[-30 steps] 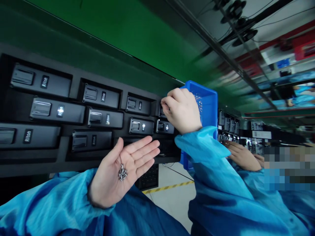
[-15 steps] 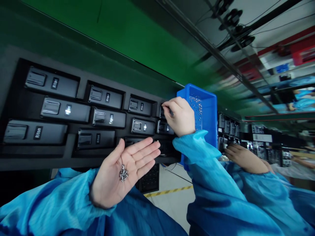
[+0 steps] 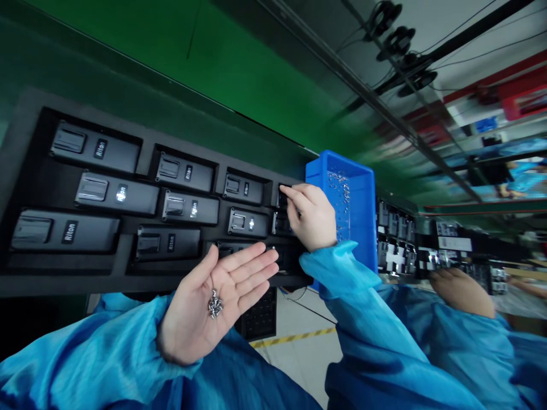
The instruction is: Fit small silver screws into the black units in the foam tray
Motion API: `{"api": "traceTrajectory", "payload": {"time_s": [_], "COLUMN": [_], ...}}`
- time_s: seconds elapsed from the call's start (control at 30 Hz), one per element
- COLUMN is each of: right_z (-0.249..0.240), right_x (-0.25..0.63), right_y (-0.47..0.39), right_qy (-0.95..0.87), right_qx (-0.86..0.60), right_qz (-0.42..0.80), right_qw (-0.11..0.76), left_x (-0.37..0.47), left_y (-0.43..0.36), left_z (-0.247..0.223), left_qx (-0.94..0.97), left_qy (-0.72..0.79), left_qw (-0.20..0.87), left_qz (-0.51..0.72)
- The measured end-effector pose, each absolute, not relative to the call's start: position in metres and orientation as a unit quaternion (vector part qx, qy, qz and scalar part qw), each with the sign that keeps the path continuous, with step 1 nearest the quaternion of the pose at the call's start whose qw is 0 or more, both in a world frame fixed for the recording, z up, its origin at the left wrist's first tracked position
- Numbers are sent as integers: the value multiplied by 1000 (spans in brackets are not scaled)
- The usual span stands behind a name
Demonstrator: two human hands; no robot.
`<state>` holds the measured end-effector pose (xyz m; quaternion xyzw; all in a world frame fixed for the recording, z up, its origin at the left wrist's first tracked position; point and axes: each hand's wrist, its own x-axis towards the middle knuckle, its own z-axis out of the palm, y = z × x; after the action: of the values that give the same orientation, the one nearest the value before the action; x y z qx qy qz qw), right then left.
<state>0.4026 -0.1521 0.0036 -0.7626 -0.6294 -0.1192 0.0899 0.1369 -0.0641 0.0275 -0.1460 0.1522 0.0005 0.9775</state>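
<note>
My left hand (image 3: 205, 307) lies palm up with its fingers stretched out, and a small pile of metal screws (image 3: 215, 304) rests on the palm. One more small screw stands near the fingertips. My right hand (image 3: 311, 216) is over the right end of a black tray (image 3: 85, 279), its fingertips down at a black unit in the far row. Whatever those fingers pinch is too small to see. Rows of black units marked "Riton" (image 3: 117, 192) sit in the tray's recesses.
A blue bin (image 3: 361, 219) with loose screws stands right of the tray. Beyond it are more black units (image 3: 395, 222) and another person's hand (image 3: 464, 290). A green surface (image 3: 239, 80) runs along the far side, and a dark tray (image 3: 260, 313) shows below.
My right hand has shifted slightly down, with its index finger now more extended. The other person's hand has moved right, away from the black units. My left hand stays almost still.
</note>
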Motion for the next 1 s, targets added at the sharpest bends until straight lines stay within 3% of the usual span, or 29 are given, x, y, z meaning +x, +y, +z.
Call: {"api": "traceTrajectory", "payload": {"time_s": [1.0], "right_z": [17], "right_x": [404], "right_y": [-141], "right_qy": [-613], "right_qx": [-783], "right_qz": [-53], "right_qw": [90], "left_x": [138], "left_y": [-64], "left_z": [29], "left_qx": [-134], "left_qy": [156], "left_qw": [979], "left_qz": [-1]}}
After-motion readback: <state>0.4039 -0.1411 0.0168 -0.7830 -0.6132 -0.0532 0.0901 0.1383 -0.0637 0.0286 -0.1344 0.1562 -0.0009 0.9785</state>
